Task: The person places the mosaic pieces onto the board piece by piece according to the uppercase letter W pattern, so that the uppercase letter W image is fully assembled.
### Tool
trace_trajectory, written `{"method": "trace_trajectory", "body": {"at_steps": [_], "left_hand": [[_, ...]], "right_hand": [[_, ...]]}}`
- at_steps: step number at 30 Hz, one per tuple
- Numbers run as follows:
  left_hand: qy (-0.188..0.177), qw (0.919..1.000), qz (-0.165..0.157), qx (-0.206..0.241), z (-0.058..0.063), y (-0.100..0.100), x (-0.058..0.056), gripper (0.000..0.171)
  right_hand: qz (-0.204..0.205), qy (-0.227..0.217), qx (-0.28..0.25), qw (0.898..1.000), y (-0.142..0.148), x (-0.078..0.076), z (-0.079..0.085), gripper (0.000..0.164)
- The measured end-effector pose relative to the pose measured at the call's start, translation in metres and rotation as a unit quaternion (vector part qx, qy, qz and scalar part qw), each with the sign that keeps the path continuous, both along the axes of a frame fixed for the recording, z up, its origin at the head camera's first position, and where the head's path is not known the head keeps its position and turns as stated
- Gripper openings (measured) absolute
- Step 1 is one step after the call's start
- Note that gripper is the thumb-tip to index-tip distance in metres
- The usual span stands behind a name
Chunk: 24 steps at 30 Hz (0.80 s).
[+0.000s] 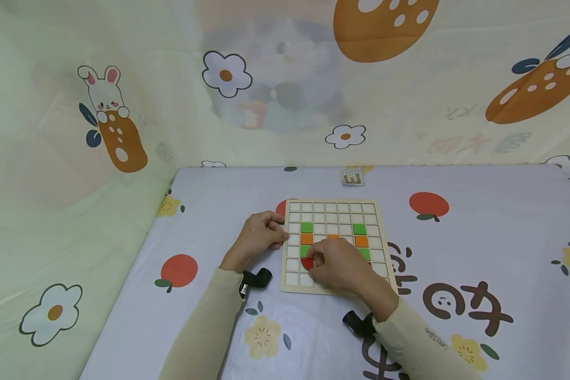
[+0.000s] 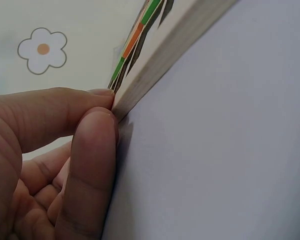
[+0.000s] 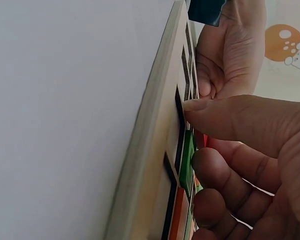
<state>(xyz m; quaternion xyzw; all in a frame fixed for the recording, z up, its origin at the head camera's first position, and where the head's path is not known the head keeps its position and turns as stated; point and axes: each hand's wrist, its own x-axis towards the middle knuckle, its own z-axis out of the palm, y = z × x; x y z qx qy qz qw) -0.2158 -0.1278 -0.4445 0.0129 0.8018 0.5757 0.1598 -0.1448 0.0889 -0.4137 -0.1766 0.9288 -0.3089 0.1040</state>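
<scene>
A pale square grid board (image 1: 292, 287) lies on the table with green tiles (image 1: 306, 227) and orange tiles (image 1: 306, 239) in some of its cells. At its left edge is my left hand (image 1: 261, 232), thumb and forefinger meeting on the rim (image 2: 140, 87). Over the lower middle of the board, my right hand (image 1: 339, 264) pinches a red tile (image 1: 306, 263) with a rounded edge. A sliver of the red tile (image 3: 205, 141) shows between thumb and fingers in the right wrist view. This hand hides several cells, and another bit of red peeks out beside it.
A small card (image 1: 352, 177) with a printed grid pattern lies behind the board, near the back of the table. The cloth (image 1: 218, 221) carries fruit and flower prints. A patterned curtain (image 1: 285, 105) stands behind and to the left.
</scene>
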Motion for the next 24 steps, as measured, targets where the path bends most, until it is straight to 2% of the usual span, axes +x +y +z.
{"method": "trace_trajectory", "body": {"at_steps": [24], "left_hand": [[-0.002,1.0,-0.004,0.004,0.0012,-0.0006,0.0014,0.037]], "right_hand": [[-0.008,0.007,0.014,1.0,-0.0022,0.0008,-0.0014,0.013]]}}
